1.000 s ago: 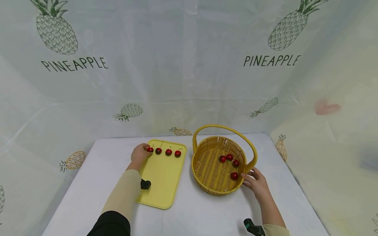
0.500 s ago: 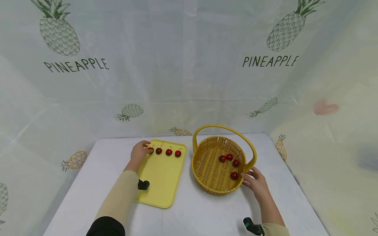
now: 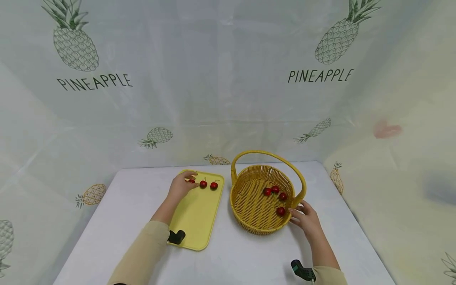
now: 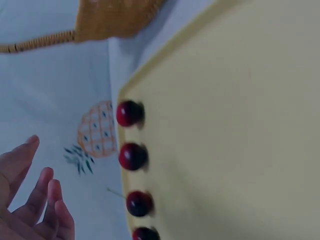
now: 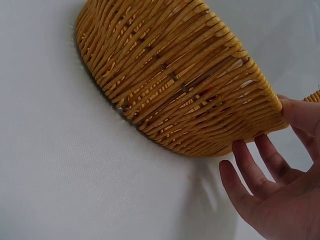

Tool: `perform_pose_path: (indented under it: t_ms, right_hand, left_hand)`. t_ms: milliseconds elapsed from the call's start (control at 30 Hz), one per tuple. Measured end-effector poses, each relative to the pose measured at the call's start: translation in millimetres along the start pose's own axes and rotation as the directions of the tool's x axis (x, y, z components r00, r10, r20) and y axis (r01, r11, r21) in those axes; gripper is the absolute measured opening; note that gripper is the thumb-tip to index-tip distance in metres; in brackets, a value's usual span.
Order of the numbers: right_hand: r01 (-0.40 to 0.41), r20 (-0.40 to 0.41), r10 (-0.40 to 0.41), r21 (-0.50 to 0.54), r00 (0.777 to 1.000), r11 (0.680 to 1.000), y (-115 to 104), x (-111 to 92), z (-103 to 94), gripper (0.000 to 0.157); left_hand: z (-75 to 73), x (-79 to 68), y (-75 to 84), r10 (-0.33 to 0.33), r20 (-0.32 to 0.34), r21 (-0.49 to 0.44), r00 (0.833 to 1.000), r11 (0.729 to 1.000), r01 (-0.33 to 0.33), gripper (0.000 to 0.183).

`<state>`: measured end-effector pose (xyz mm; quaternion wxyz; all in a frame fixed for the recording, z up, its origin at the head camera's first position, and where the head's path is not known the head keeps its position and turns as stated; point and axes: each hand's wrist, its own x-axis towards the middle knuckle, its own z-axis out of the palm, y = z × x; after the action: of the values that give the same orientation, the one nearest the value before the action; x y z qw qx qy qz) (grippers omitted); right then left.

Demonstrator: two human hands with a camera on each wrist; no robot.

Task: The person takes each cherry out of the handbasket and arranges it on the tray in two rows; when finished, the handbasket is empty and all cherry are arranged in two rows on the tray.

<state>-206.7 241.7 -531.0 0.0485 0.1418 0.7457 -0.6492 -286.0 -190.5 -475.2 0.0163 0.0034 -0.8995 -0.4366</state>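
Note:
My left hand hovers over the far left end of a yellow tray, beside a row of red cherries. In the left wrist view its fingers are apart and hold nothing; several cherries, one being this cherry, line the tray's edge. From the head the hand hides the leftmost one and partly covers another cherry. My right hand holds the rim of a yellow woven basket at its right side, thumb at the rim and fingers against the outer wall. Several cherries, among them one cherry, lie inside.
The basket's tall arched handle rises above it. A white-covered table bears both tray and basket, with a strip of cloth between them. A pineapple-print sheet hangs behind the table.
My left hand has moved right along the row, from the leftmost cherry to above the second one. My right hand stays at the basket's rim. The head view has shifted slightly.

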Motion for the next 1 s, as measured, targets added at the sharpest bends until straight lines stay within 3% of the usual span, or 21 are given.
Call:
perform_pose_path:
  t_ms: [267, 467, 633, 1000]
  right_hand:
    - [-0.015, 0.003, 0.015, 0.021, 1.000, 1.000, 1, 0, -1.0, 0.059]
    - [-0.031, -0.002, 0.031, 0.018, 1.000, 0.999, 0, -2, 0.3, 0.059]
    - [-0.030, 0.002, 0.030, 0.013, 1.000, 0.999, -1, -2, 0.7, 0.061]
    - [-0.022, 0.000, 0.022, 0.011, 1.000, 1.000, -2, -2, 0.0, 0.060]
  left_hand:
    - [30.1, -15.4, 33.3, 0.062, 0.068, -0.049, 0.996, 0.997, -0.059, 0.039]
    - [52.7, -25.8, 56.9, 0.136, 0.126, -0.117, 0.983, 0.986, -0.122, 0.037]
    - [70.9, -30.4, 77.8, 0.158, 0.180, -0.149, 0.971, 0.980, -0.132, 0.038]
    - [113.2, -23.6, 106.2, 0.252, 0.285, -0.155, 0.925, 0.964, -0.215, 0.038]
